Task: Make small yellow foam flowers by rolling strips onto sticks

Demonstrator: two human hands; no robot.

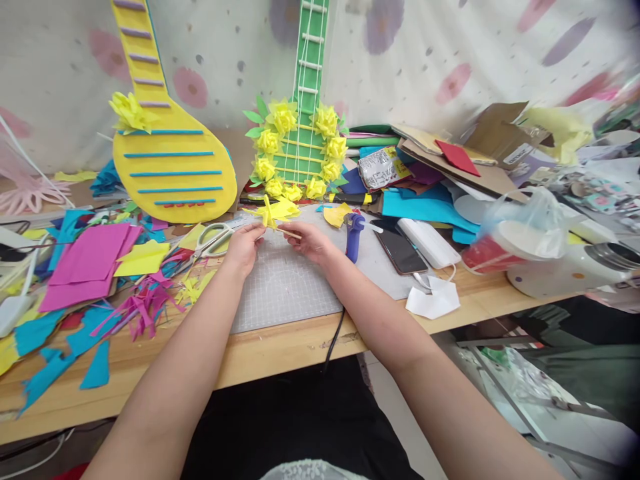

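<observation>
Above the grey cutting mat (290,287), my two hands meet around a yellow paper flower (274,211) with pointed petals. My left hand (246,247) pinches the flower's lower edge at its left side. In my right hand (309,241) a thin wooden stick (290,233) is gripped between the fingers, its tip at the flower's base. A blue hot glue gun (354,239) stands just right of my right hand. Scissors with pale handles (214,240) lie left of my left hand. Behind the hands leans a green paper instrument (311,100) ringed with yellow flowers.
A yellow paper instrument (175,160) leans at the back left. Magenta sheets (90,260) and blue scraps (95,330) cover the left side. To the right are a phone (400,247), a white power bank (429,243), a bagged cup (515,240) and stacked cardboard (440,150).
</observation>
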